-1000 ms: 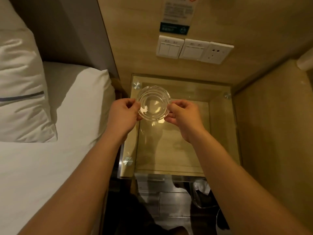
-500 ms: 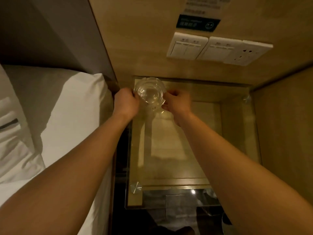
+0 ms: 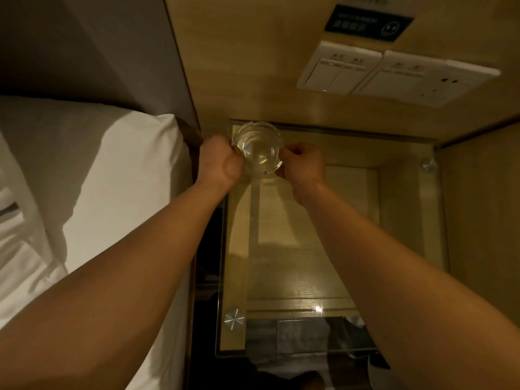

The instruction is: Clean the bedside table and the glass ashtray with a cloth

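A round clear glass ashtray (image 3: 257, 147) is at the back left corner of the glass-topped bedside table (image 3: 351, 249), low over the glass or touching it; I cannot tell which. My left hand (image 3: 221, 163) grips its left rim and my right hand (image 3: 302, 164) pinches its right rim. Both forearms reach in from the bottom of the view. No cloth is in view.
A bed with white sheets (image 3: 92, 192) lies to the left, close against the table. Wall switches and a socket (image 3: 394, 74) sit on the wood panel behind, under a dark sign (image 3: 368, 22). A wood side wall (image 3: 484, 220) bounds the right. Round metal studs (image 3: 234, 319) mark the glass corners.
Both hands have carried the ashtray away from me, from over the middle of the table to its back left corner. My view has moved closer and to the left.
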Demonstrator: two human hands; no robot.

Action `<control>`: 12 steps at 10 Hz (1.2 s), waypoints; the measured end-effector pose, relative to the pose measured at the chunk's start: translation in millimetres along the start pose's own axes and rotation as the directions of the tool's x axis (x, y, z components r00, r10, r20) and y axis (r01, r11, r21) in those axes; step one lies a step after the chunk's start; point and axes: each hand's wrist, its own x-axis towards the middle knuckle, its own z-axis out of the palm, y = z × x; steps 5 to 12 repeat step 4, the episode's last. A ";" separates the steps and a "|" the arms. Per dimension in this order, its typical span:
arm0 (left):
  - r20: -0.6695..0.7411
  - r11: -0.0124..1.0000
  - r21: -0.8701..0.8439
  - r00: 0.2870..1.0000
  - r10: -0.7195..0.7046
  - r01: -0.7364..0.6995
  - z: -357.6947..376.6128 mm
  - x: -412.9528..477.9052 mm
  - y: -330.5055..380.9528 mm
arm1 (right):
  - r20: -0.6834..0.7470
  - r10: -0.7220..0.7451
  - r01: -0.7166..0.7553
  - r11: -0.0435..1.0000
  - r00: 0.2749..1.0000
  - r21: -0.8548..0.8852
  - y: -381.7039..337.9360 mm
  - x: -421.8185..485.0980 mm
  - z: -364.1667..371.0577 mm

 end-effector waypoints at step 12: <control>-0.101 0.996 -0.069 0.993 -0.063 0.056 -3.6 -22.6 -1.6 | -0.041 -0.097 0.091 0.987 0.994 -0.134 -9.6 -20.3 -18.4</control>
